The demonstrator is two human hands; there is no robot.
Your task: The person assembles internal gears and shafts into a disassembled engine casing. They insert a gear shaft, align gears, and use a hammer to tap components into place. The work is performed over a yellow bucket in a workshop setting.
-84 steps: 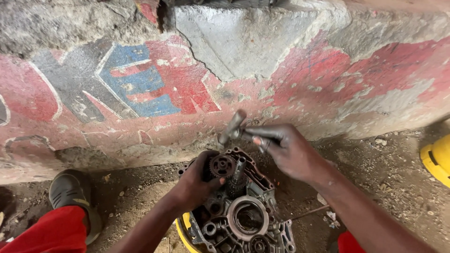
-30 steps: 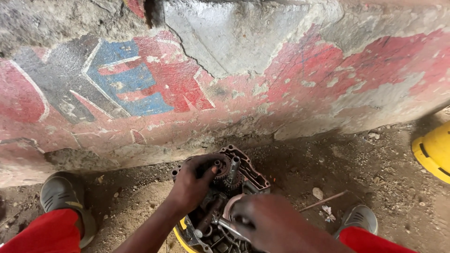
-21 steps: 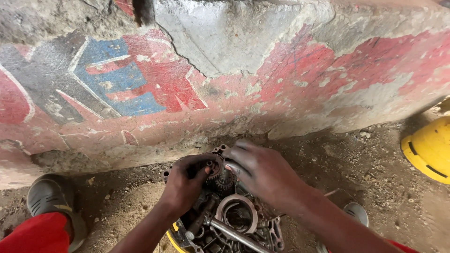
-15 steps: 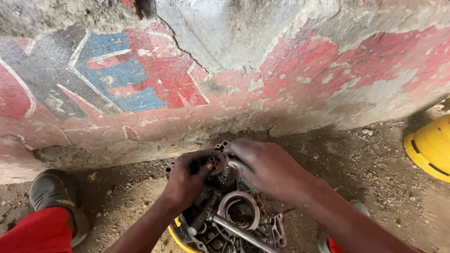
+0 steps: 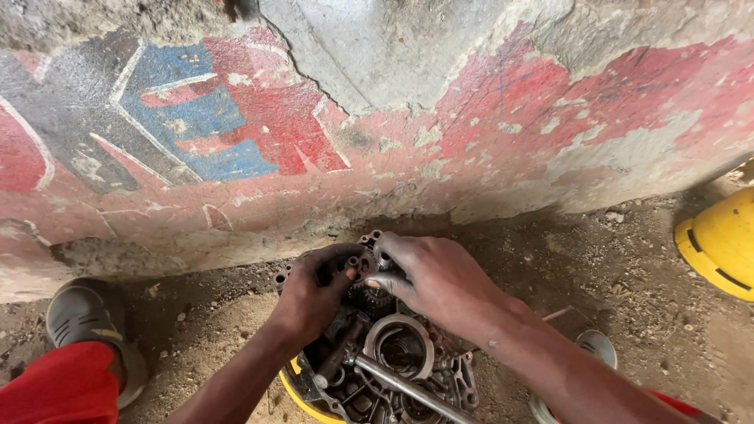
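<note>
1. Engine case [image 5: 393, 361]: grey cast metal, greasy and dark, with a ribbed, lobed outline, bolt holes around its rim and a large round steel ring [image 5: 399, 345] set in its open face. It rests on a yellow container [image 5: 302, 396] on the dirt ground [image 5: 628, 259], just in front of the wall.
2. Gear [image 5: 375, 297]: small, toothed, dark steel, seated at the far end of the case between the two hands.
3. Left hand [image 5: 310, 294]: fingers curled over the far left edge of the case, thumb pressed toward the gear; the grip is closed on the case rim.
4. Right hand [image 5: 432, 279]: lies palm-down over the far end of the case, fingers bent and bunched at the gear. The grip is mostly closed, but whether it pinches the gear or only touches it cannot be told.
5. Steel rod [image 5: 408, 385]: smooth and round, lying across the near part of the case, slanting from upper left to lower right.
6. Orientation: the long axis of the case runs from the person toward the wall, open face up.
7. Wall [image 5: 377, 118]: rough concrete, cracked, with flaking red, blue and grey paint.
8. Yellow hard hat [image 5: 719, 243]: smooth plastic, at the right edge, well apart from the hands.
9. Grey shoe [image 5: 86, 318]: at the lower left, beside red cloth [image 5: 59, 389].
</note>
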